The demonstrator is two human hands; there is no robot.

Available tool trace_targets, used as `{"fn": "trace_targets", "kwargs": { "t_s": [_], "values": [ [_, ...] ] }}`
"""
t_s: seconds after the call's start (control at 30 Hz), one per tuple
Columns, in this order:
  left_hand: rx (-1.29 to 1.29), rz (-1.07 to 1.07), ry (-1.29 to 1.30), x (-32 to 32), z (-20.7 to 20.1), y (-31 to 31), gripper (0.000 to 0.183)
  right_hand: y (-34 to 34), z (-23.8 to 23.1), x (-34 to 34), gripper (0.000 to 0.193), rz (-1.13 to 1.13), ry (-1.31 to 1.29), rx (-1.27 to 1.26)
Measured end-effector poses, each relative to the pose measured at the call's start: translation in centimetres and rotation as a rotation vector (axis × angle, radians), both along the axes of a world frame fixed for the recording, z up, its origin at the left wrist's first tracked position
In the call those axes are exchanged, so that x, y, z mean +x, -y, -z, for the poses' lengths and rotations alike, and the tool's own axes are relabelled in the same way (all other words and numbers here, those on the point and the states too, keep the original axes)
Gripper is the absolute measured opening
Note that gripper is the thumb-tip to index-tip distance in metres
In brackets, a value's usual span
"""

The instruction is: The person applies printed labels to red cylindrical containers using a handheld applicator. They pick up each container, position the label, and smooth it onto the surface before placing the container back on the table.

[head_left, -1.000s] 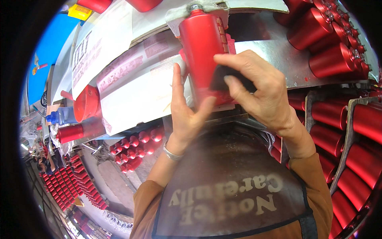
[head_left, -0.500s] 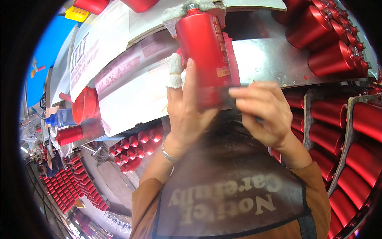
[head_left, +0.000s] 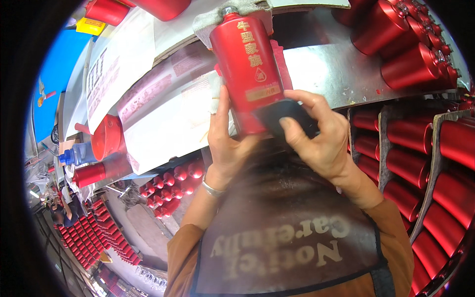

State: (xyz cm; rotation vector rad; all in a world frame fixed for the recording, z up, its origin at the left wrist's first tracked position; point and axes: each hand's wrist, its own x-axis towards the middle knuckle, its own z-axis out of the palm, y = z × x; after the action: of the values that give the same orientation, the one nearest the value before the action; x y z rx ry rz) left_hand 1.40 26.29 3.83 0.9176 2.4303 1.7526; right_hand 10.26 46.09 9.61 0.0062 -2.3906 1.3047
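A red bottle (head_left: pixel 242 54) with gold lettering on its face lies with its silver neck away from me, resting on a white cloth (head_left: pixel 202 27) at that end. My left hand (head_left: pixel 225 148) steadies its base, fingers along the left side. One left finger wears a white cloth sleeve, partly hidden beside the bottle. In my right hand (head_left: pixel 321 133) is a thin, flat black piece (head_left: pixel 284 119), pinched between thumb and fingers. It is tilted over the lower right of the bottle; whether it touches the surface I cannot tell. Pink cloth (head_left: pixel 281 59) shows beside the bottle.
Several red bottles (head_left: pixel 415 69) stand on the metal surface (head_left: pixel 326 74) at the right, with racks of more red bottles (head_left: pixel 405 133) below. Printed sheets (head_left: pixel 163 109) lie to the left, near a red jug (head_left: pixel 106 136) and a blue-capped container (head_left: pixel 79 153). More bottles (head_left: pixel 168 190) stand lower left.
The bottle has rolled so its lettering now faces up. The black piece has turned from nearly edge-on to showing its flat face, and my left fingers have shifted along the bottle's side.
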Motion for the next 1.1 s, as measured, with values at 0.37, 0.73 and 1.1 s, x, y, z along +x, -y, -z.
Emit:
{"fn": "trace_targets", "kwargs": {
  "t_s": [0.37,0.73,1.1],
  "values": [
    [-0.375,-0.028,-0.394,-0.2,-5.3,-2.1,0.107,-0.5,0.1,0.5,0.031,0.101,0.119,-0.137],
    [-0.08,0.033,0.023,-0.2,-0.1,-0.6,0.113,-0.9,-0.3,0.5,0.027,0.179,0.147,-0.243],
    [-0.18,0.068,-0.063,-1.0,-0.1,0.6,0.108,-1.0,-0.4,0.0,0.024,0.28,0.168,-0.393]
  ]
}}
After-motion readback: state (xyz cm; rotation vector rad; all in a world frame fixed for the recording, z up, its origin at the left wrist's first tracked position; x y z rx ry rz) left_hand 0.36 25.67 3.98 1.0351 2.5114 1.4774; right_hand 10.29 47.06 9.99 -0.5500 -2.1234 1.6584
